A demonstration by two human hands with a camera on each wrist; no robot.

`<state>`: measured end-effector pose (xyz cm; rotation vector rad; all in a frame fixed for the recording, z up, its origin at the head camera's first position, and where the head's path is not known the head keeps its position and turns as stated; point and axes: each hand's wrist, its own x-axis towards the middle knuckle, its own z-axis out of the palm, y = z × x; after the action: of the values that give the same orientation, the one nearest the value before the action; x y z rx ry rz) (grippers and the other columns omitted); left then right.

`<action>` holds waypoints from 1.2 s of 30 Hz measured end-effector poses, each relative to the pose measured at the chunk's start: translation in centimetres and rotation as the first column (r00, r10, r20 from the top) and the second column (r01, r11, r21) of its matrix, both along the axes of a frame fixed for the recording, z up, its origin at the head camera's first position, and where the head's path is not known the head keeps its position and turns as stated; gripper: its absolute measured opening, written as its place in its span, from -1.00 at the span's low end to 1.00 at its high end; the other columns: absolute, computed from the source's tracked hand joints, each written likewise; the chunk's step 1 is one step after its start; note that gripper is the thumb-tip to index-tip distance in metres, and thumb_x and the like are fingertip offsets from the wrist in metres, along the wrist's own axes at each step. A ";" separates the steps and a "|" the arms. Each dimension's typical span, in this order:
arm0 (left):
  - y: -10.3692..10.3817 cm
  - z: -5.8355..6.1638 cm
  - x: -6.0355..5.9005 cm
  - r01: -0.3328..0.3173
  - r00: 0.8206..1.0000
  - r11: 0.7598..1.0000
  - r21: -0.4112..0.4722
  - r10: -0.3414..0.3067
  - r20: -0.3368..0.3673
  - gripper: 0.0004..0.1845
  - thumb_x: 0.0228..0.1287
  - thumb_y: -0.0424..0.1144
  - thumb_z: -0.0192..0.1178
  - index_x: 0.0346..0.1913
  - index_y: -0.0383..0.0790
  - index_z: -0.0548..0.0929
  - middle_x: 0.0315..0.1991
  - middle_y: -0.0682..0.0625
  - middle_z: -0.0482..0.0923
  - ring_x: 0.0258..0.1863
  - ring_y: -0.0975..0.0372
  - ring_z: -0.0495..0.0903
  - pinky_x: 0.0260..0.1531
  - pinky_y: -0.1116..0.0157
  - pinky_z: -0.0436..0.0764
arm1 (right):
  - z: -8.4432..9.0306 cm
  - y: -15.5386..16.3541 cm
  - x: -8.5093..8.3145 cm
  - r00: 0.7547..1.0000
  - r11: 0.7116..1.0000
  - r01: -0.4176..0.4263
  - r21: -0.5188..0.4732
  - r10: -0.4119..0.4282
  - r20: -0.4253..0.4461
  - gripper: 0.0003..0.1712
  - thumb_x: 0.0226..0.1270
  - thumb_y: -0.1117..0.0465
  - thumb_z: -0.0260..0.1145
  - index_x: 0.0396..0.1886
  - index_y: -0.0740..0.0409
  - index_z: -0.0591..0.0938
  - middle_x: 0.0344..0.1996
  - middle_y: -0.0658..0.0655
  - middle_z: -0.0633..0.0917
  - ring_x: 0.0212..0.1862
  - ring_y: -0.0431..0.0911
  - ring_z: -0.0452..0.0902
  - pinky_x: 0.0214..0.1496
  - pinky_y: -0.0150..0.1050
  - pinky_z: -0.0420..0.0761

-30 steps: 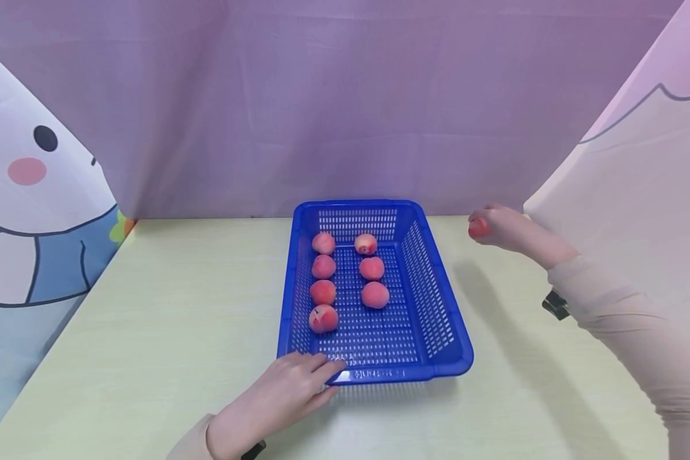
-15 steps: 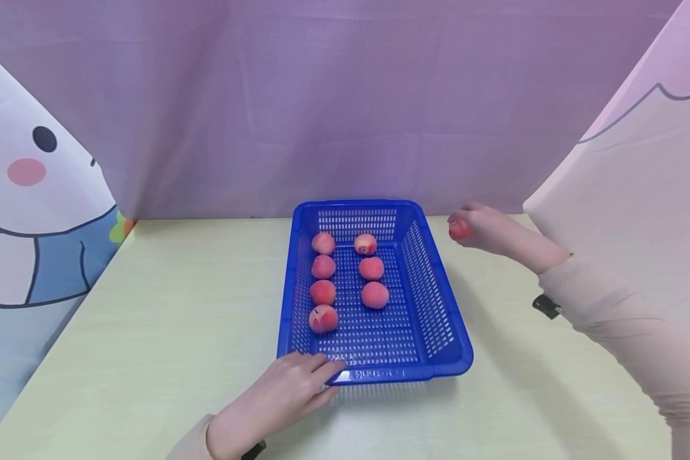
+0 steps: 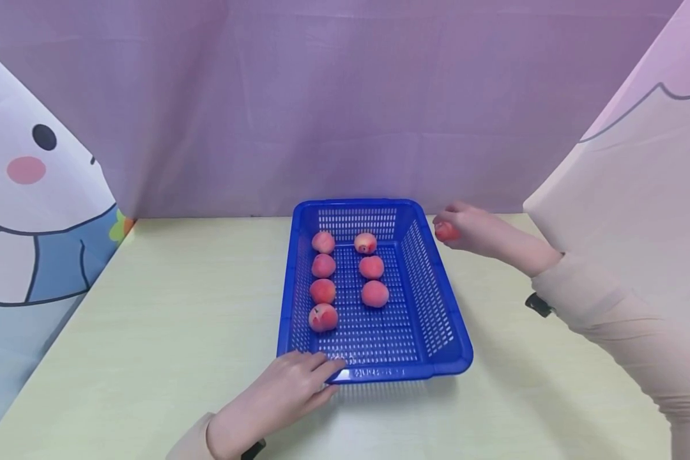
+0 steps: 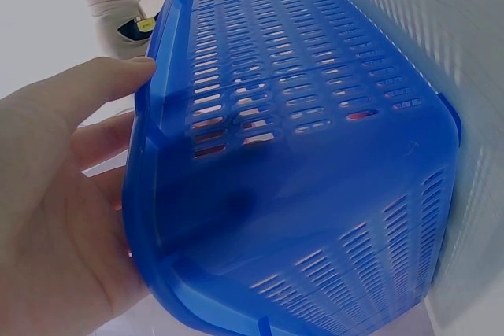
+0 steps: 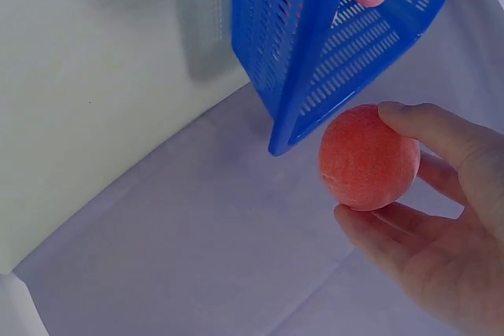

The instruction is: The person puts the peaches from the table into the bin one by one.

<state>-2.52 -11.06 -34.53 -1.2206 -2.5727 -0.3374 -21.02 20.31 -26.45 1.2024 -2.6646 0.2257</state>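
Note:
A blue perforated plastic basket (image 3: pixel 374 374) stands on the table, with several peaches in two columns inside. The left column ends in a blotched peach (image 3: pixel 323 317); the right one ends in a pinkish-red peach (image 3: pixel 375 294). At the basket's near left corner, my left hand (image 3: pixel 287 390) grips the rim, its thumb and fingers on either side of the rim in the left wrist view (image 4: pixel 71 171). Just outside the far right side, my right hand (image 3: pixel 483 233) holds up another peach (image 5: pixel 368 156) between thumb and fingertips.
The pale table (image 3: pixel 195 306) extends on both sides of the basket. A purple cloth backdrop (image 3: pixel 345 108) hangs close behind the basket. Printed cloth panels stand at the left (image 3: pixel 40 211) and right.
My right hand has moved left with its peach, from well right of the basket to close by its far right rim. The left hand and the basket have stayed in place.

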 end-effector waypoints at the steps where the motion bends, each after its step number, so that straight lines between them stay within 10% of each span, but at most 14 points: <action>1: 0.0 0.0 0.0 -0.002 1.000 1.000 -0.003 0.002 0.007 -0.72 0.14 -0.06 0.14 -0.16 -0.15 0.60 -0.38 0.07 0.60 -0.44 0.31 0.57 -0.43 0.39 0.54 | 0.1 -0.1 0.1 1.000 1.000 -0.001 -0.002 0.001 -0.001 -0.69 -0.17 0.42 0.37 -0.31 0.35 0.57 -0.42 0.27 0.52 -0.39 0.11 0.48 -0.34 -0.08 0.51; 36: 0.1 -0.1 -0.1 0.006 1.000 1.000 0.001 -0.006 -0.017 -0.72 0.12 -0.06 0.16 -0.17 -0.15 0.60 -0.40 0.07 0.60 -0.47 0.32 0.56 -0.46 0.41 0.53 | 1.2 -6.8 2.2 0.987 0.968 -0.091 0.233 0.058 0.147 -0.68 -0.09 0.34 0.39 -0.24 0.25 0.59 -0.36 0.17 0.54 -0.28 0.00 0.48 -0.27 -0.24 0.57</action>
<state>-2.65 -11.01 -34.68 -1.2253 -2.5544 -0.3284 -18.79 13.52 -25.25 1.4080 -2.8345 -0.0017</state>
